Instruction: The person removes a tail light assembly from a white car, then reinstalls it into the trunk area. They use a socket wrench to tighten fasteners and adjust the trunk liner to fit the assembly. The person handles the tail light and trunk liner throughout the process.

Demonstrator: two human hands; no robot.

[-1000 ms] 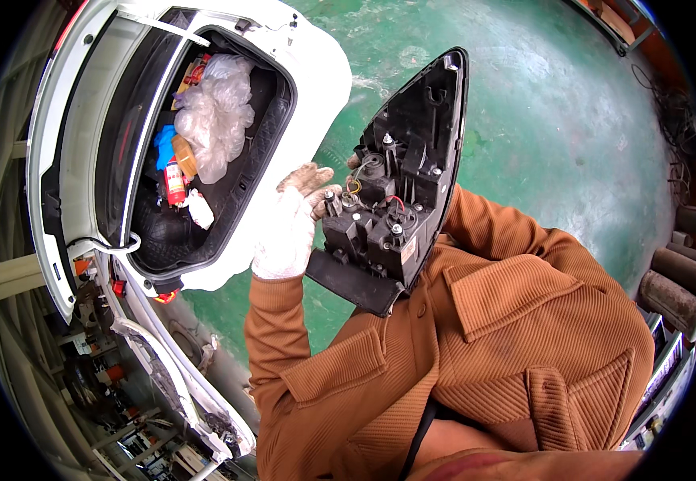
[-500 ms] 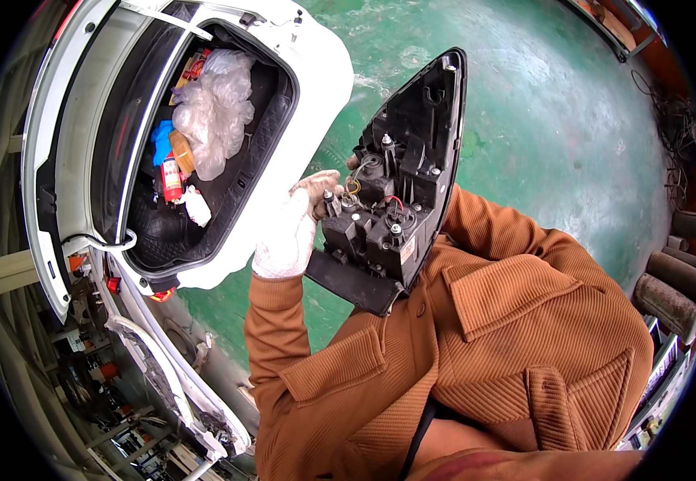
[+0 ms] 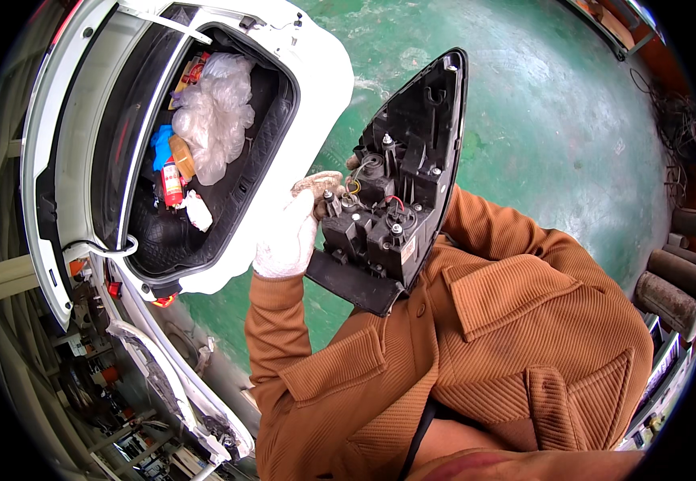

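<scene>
A black car tail light [image 3: 372, 208] is held up in front of my chest, its back side facing me. Bulb sockets, short red and yellow wires and several mounting studs show on it. My left hand [image 3: 292, 232], in a dirty white work glove, grips the light's left edge, fingers curled beside the sockets and wires. My right arm [image 3: 488, 228] reaches behind the light. Most of my right hand is hidden there; a gloved fingertip [image 3: 354, 161] at the light's far left edge seems to belong to it.
At the left a white car [image 3: 316, 88] stands with its trunk open. In the trunk lie crumpled clear plastic [image 3: 216, 112], a small red fire extinguisher [image 3: 171, 184] and a white bundle [image 3: 197, 210]. Dark cylinders [image 3: 669, 297] lie at the right edge of the green floor [image 3: 556, 104].
The tail light and both arms keep almost the same place. My left fingers have shifted very slightly at the light's edge, and the car sits a touch differently in view.
</scene>
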